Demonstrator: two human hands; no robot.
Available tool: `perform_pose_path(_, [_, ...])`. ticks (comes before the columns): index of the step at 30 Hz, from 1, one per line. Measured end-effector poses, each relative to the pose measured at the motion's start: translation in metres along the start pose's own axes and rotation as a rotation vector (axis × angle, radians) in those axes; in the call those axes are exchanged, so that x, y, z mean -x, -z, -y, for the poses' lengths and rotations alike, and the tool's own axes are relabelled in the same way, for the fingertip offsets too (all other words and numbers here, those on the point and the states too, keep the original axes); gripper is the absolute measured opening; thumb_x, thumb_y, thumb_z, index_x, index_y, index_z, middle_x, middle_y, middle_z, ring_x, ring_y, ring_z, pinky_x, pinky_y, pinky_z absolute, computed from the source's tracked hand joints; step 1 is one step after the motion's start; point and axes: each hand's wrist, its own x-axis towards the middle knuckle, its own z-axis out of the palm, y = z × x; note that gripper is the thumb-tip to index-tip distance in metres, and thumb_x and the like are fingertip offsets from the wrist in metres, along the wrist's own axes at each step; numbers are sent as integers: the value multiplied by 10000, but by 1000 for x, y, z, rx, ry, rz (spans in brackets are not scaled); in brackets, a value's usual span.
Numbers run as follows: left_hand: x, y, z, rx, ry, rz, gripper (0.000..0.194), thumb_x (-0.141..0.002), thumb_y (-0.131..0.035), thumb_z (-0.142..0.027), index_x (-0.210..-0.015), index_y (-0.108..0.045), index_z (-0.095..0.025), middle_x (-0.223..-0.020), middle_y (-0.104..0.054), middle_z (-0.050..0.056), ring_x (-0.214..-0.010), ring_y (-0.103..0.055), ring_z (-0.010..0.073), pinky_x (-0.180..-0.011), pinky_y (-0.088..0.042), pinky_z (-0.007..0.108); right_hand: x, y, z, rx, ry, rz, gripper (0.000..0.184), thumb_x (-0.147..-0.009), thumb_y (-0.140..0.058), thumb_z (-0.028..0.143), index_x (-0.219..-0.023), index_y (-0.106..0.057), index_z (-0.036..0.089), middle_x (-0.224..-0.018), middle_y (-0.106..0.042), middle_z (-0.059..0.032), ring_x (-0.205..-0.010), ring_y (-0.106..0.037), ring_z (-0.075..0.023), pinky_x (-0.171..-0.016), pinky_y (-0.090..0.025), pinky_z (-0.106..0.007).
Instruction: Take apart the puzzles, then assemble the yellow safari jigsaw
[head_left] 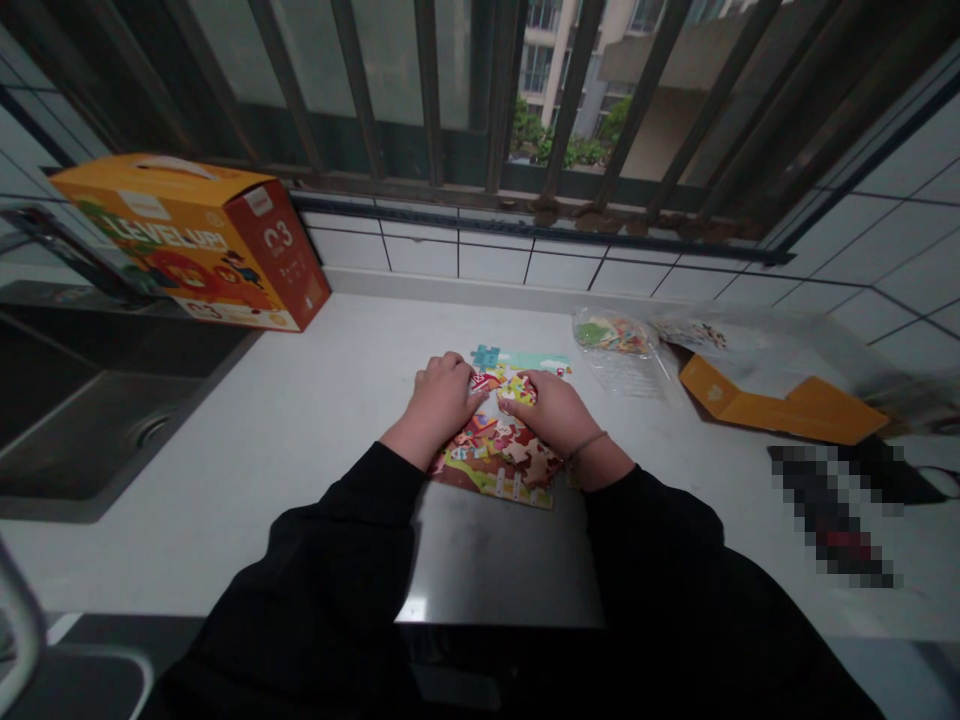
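Left hand (442, 400) closed, knuckles on jigsaw puzzle (495, 458); right hand (544, 415) gripping jigsaw piece (519, 388). Puzzle mid-far on white countertop (337, 370); bagged pieces (615, 340) far right; orange box (195, 240) far left.

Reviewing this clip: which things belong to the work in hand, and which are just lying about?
In use: left hand; right hand; jigsaw puzzle pieces.
Lying about: orange Level Up! box; clear bag of puzzle pieces; orange cardboard packaging; steel sink.
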Motion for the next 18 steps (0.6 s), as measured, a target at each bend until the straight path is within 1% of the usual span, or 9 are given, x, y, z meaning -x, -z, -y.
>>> perform_pose_path(3, [-2, -2, 0, 81, -3, 2, 255, -1019, -767, -402, -1177, -742, -203, -1364, -691, 156, -1302, -587, 382, -1057, -497, 504, -1, -2, -3, 77, 18, -7, 428, -937, -889, 512, -1178, -780, 176, -1187, -756, -178, -1138, -697, -343, -1029, -537, -430])
perform_pose_path(5, [-2, -4, 1, 123, 2, 7, 228, -1001, -781, -369, -1157, -731, -210, -1347, -701, 148, -1294, -594, 378, -1052, -494, 503, -1, -3, -4, 92, 33, -13, 420, -932, -891, 517, -1147, -771, 176, -1177, -738, -175, -1139, -681, -342, -1035, -536, -435])
perform_pose_path(8, [-2, -5, 3, 176, 16, 4, 235, -968, -805, -351, -1144, -717, -223, -1295, -732, 144, -1267, -615, 381, -1052, -493, 520, 0, -3, -4, 63, 33, -20, 438, -913, -912, 482, -1178, -737, 180, -1219, -740, -175, -1162, -679, -342, -1029, -532, -435])
perform_pose_path(10, [-2, -5, 5, 241, 28, -9, 231, -941, -810, -317, -1130, -706, -235, -1218, -759, 130, -1199, -648, 365, -1024, -505, 513, 1, -2, -1, 13, -4, -11, 465, -898, -926, 450, -1221, -704, 199, -1205, -761, -150, -1111, -703, -329, -962, -537, -414])
perform_pose_path(12, [-2, -7, 7, 372, 45, -30, 191, -930, -777, -265, -1097, -688, -242, -1120, -775, 100, -1077, -685, 316, -955, -526, 468, 3, -1, 1, -39, -53, 3, 501, -888, -932, 428, -1263, -675, 216, -1146, -782, -118, -1030, -726, -316, -872, -529, -390])
perform_pose_path(14, [-3, -9, 9, 550, 77, -52, 139, -935, -732, -238, -1056, -663, -243, -1035, -778, 66, -950, -699, 257, -868, -539, 407, 4, 1, 3, -83, -92, -6, 550, -870, -942, 406, -1302, -654, 223, -1106, -792, -97, -984, -736, -309, -828, -519, -379])
perform_pose_path(16, [-5, -10, 12, 682, 131, -88, 93, -958, -697, -243, -1035, -644, -244, -988, -780, 46, -876, -701, 220, -810, -539, 368, 4, 3, 4, -137, -104, -51, 603, -836, -963, 379, -1328, -649, 226, -1114, -797, -88, -994, -744, -305, -847, -528, -383])
perform_pose_path(18, [-5, -8, 14, 687, 184, -144, 65, -970, -681, -244, -1024, -645, -246, -975, -785, 40, -867, -707, 212, -804, -540, 361, 3, 5, 4, -200, -68, -78, 591, -819, -972, 375, -1311, -677, 234, -1146, -805, -82, -1035, -748, -301, -899, -542, -395])
